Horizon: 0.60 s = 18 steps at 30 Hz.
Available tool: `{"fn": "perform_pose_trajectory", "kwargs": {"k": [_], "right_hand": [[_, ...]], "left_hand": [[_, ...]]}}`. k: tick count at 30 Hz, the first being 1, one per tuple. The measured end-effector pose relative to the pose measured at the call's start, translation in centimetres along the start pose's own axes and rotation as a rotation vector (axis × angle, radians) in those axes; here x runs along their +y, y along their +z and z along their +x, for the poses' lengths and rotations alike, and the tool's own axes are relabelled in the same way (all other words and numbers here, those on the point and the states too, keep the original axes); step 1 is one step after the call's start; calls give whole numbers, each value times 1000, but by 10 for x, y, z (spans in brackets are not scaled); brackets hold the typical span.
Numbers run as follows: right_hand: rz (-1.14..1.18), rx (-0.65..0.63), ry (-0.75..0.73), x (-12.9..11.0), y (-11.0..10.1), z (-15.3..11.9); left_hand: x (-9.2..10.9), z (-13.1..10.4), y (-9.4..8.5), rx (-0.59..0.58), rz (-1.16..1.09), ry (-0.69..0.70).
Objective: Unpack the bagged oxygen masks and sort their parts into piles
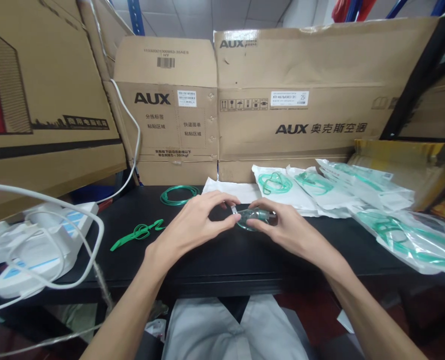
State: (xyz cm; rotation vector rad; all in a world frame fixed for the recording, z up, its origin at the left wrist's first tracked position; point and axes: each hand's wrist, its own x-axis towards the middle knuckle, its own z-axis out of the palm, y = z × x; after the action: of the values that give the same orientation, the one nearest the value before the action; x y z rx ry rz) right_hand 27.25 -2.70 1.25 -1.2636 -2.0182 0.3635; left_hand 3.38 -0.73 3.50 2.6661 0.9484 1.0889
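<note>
Over the middle of the black table, a clear greenish oxygen mask (250,219) is held between both hands. My right hand (288,225) is closed around its right side, thumb in front and fingers behind. My left hand (196,220) pinches a small silvery nose strip (234,210) at the mask's left edge between thumb and fingertips. The fingers hide part of the mask. To the left lies a bright green elastic strap (140,231), loosely looped. Behind it is a coil of green tubing (179,195).
Packets with green tubing (277,182) lie at the back right, and another clear packet (413,240) is at the right edge. A white power strip (46,255) with looping cables occupies the left. Cardboard panels (320,105) stand along the back of the black table (215,265).
</note>
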Motion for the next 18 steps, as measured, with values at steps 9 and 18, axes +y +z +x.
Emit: {"fn": "perform_pose_trajectory", "kwargs": {"k": [9, 18], "right_hand": [[-90, -225, -106, 16, 19, 21], [-256, -189, -288, 1, 77, 94]], "left_hand": [[-12, -64, -11, -185, 146, -144], [-28, -85, 0, -148, 203, -188]]}}
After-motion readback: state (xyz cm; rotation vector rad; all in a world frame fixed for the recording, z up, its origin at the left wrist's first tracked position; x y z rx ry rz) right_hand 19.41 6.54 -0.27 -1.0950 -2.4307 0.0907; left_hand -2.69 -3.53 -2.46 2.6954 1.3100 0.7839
